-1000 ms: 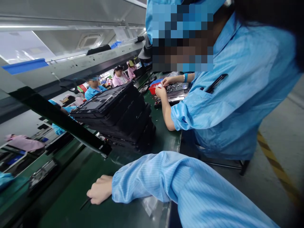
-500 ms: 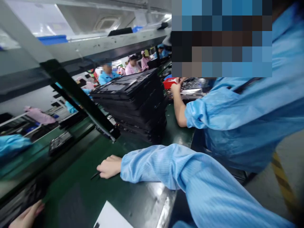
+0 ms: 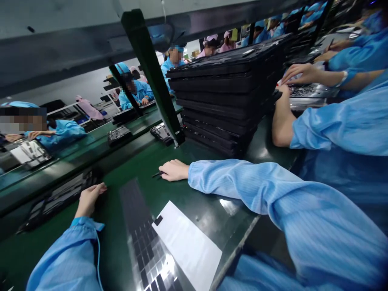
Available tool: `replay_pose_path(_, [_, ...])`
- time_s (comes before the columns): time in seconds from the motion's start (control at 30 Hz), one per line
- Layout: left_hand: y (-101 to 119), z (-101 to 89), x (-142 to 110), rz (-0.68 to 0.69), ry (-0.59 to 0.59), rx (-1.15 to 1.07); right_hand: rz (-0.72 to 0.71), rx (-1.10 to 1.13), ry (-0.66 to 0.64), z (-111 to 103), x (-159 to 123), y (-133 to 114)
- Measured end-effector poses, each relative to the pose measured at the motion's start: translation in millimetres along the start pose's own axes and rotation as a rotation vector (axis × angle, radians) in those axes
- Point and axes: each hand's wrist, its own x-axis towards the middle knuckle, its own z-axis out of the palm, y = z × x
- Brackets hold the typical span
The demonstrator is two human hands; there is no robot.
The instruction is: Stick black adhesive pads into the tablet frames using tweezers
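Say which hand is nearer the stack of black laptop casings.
The right hand is nearer, on the green mat just short of the stack, not touching it. The left hand is farther off.

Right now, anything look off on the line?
The stack of black laptop casings looks most off: its layers sit staggered, with some overhanging those below, though the tilted view may exaggerate this. The white sheet also lies skewed across the dark gridded panel.
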Motion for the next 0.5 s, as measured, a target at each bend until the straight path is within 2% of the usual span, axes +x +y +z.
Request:
replay_pose_path(0.13, [32, -26.4, -7, 0.023, -0.177, -0.173, 0.021, 0.017, -0.005, 0, 0, -1])
replay_pose_path(0.2, [57, -35.0, -28, 0.073, -0.221, -0.22, 0.045, 0.049, -0.001, -1, 2, 0])
replay_pose_path(0.27, [82, -34.9, -66, 0.168, -0.275, -0.251, 0.081, 0.104, 0.008, -1, 6, 4])
replay_pose_path(0.3, [92, -31.7, -90, 0.314, -0.39, -0.211, 0.107, 0.14, 0.018, 0, 9, 6])
replay_pose_path(0.37, [106, -22.1, -141, 0.595, -0.506, -0.13, 0.173, 0.23, 0.057, 2, 19, 12])
replay_pose_path(0.43, [109, -12.1, -183, 0.793, -0.537, -0.027, 0.261, 0.344, 0.129, 4, 32, 16])
replay_pose_path(0.5, [103, -4.5, -206, 0.844, -0.537, 0.019, 0.375, 0.479, 0.229, 5, 48, 20])
